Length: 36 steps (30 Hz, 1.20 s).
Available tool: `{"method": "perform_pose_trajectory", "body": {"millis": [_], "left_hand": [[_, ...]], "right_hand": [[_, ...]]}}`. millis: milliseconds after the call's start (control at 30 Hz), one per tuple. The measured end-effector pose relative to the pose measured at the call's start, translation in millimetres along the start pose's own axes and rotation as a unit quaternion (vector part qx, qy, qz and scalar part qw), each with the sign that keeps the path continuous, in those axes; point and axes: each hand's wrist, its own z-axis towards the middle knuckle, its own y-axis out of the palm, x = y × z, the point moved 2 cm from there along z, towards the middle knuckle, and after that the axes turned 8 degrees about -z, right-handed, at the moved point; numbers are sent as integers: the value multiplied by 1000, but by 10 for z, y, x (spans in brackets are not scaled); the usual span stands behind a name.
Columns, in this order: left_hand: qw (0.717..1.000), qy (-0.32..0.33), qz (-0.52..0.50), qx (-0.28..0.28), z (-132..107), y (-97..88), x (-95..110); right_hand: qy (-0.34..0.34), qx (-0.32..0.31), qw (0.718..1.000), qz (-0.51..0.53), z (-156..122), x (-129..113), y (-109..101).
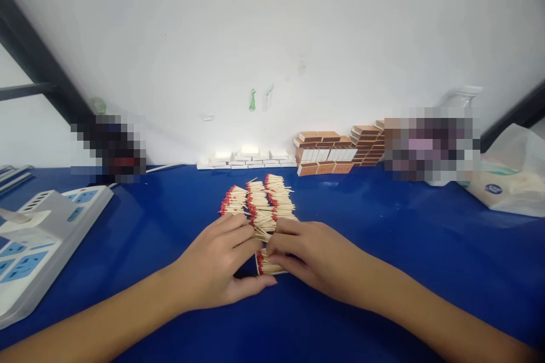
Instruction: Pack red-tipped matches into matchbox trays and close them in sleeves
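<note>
An open matchbox tray [256, 264] full of red-tipped matches [267, 262] lies on the blue tabletop between my hands. My left hand [219, 261] is around the tray's left side, with its thumb along the near edge and its fingers by the far corner. My right hand [313, 252] bends over the tray from the right, fingertips closed at the matches; what is pinched is partly hidden. Just beyond lie loose matches in three rows of piles [260, 201], heads mostly to the left.
White inner trays [249, 156] stand along the wall, beside stacked brown matchboxes [327, 153]. A large power strip [55, 238] lies on the left. At the right is a plastic tissue pack [506, 181]. Two blurred-out patches flank the back of the blue table [361, 215].
</note>
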Motion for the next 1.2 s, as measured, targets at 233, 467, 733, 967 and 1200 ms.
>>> {"method": "perform_pose_trajectory", "body": {"millis": [233,467,733,967,1200], "left_hand": [[1000,4,8,4,17,1,5],[1000,4,8,2,18,-4,9],[1000,1,2,-2,17,-2,3],[1000,0,1,-3,-1,2,4],[1000,7,-3,-2,5,-4,12]], "right_hand": [[20,-5,1000,-24,10,-24,-30],[17,-13,999,-24,12,-21,-18],[-2,12,1000,-22,26,-20,6],[12,28,999,-26,9,-17,9],[28,37,999,-11,6,-50,-19]]}}
